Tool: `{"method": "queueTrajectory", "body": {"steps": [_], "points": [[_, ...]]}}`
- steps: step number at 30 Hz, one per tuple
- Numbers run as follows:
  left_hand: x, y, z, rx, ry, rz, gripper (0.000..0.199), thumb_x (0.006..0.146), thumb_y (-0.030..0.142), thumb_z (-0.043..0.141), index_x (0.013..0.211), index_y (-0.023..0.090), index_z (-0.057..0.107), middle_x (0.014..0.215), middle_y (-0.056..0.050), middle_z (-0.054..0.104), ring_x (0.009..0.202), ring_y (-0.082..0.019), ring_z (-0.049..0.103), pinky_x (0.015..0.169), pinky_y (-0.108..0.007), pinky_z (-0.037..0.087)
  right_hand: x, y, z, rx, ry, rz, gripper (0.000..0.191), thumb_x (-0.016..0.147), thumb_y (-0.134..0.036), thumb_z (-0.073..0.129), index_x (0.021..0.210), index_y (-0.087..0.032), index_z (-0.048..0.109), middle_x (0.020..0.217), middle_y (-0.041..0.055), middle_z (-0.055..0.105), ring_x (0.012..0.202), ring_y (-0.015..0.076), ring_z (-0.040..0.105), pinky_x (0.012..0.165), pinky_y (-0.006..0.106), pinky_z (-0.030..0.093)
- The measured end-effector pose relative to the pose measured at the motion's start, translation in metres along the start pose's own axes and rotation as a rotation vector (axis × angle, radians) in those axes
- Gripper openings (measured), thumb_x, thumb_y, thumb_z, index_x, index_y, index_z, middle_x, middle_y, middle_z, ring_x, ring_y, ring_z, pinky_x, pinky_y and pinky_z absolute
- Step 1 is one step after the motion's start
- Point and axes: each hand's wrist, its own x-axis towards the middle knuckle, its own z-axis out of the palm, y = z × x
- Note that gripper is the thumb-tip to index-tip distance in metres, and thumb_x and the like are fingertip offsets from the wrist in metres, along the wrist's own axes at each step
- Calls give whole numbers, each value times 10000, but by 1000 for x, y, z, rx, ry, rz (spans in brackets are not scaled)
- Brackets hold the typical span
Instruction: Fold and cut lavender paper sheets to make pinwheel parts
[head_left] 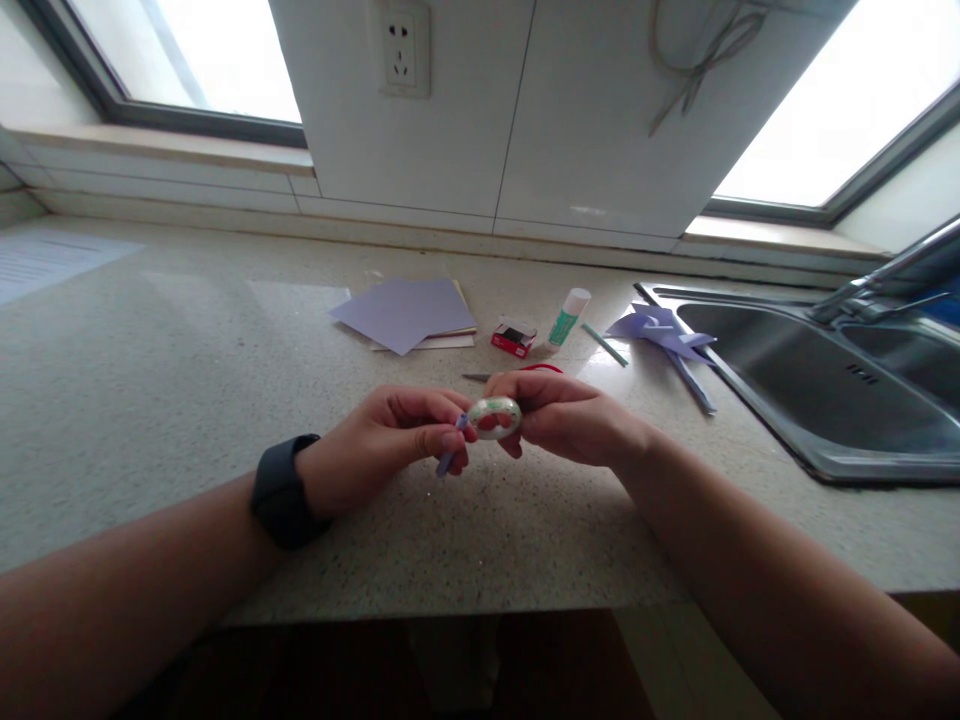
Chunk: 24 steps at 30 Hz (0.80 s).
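Observation:
My left hand [409,430], with a dark watch on its wrist, pinches a small rolled purple paper strip [445,463] that slants downward. Beside it, my right hand [562,412] holds a clear roll of tape [494,418] between thumb and fingers. The tape roll meets the upper end of the strip near my left fingertips. Both hands are just above the speckled counter [360,570]. Behind my right hand lie scissors [477,377] with a red handle, partly hidden by it.
Purple paper sheets [409,308], a small red box [514,338], a glue stick [568,320] and a green strip [604,344] lie behind the hands. A purple pinwheel [652,328] on a stick rests by the steel sink [795,380]. Printed paper [60,258] is far left.

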Motion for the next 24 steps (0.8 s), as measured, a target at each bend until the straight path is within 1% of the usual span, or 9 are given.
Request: {"method": "queueTrajectory", "body": {"steps": [4,6,8,10,12,14,19,22,24], "points": [[1,0,0,-29,13,-15,100,885,259,724,924,182,774,913,-58,728,728,-132,623,709,-268,523,-1,-3,1,-32,-6,-28,155,854,-213,640,979,-123,655,919,46,548,807,145,514,700,268,451],[1,0,1,-31,19,-10,124,905,263,699,959,185,778,972,-77,732,776,-146,638,712,-268,542,-2,-3,-1,-60,12,-31,150,867,-223,648,988,-135,651,926,43,559,812,145,523,709,270,460],[1,0,1,7,49,13,134,912,262,685,966,189,783,1155,-104,705,862,-169,653,721,-276,562,-3,-3,-2,-91,50,-41,148,878,-226,653,1002,-146,646,938,42,578,821,144,533,714,267,469],[1,1,1,92,108,42,121,902,260,694,923,196,794,1364,-107,607,1009,-212,646,750,-282,575,-3,-2,-3,-144,98,-52,151,889,-227,653,1020,-152,644,937,40,594,813,139,537,711,261,471],[1,3,2,199,173,67,109,886,256,711,862,199,800,1466,-86,525,1189,-259,581,812,-283,574,-3,-1,-4,-213,137,-52,146,899,-223,650,1027,-153,646,915,33,598,791,128,533,702,251,462],[1,4,4,286,205,81,114,874,255,725,809,194,797,1470,-79,519,1284,-279,519,867,-285,566,-3,-1,-3,-266,154,-45,139,907,-225,652,1026,-154,646,879,18,591,768,117,527,687,238,449],[1,6,10,419,201,141,88,842,266,759,899,207,790,1451,-92,522,1100,-241,639,816,-316,600,-3,-4,0,-343,136,11,177,934,-307,643,1019,-152,637,850,6,593,727,101,520,659,225,435],[0,8,12,526,190,160,91,857,255,744,919,210,794,1397,-96,577,1175,-256,616,937,-354,567,-4,-7,2,-428,114,37,200,950,-336,617,997,-142,637,811,-2,575,697,98,501,624,219,418],[0,8,12,539,165,156,104,867,250,734,940,209,795,1331,-98,631,1168,-251,624,970,-360,549,-4,-9,4,-476,93,23,193,954,-329,611,984,-140,633,821,2,580,704,99,506,619,220,418]]}}
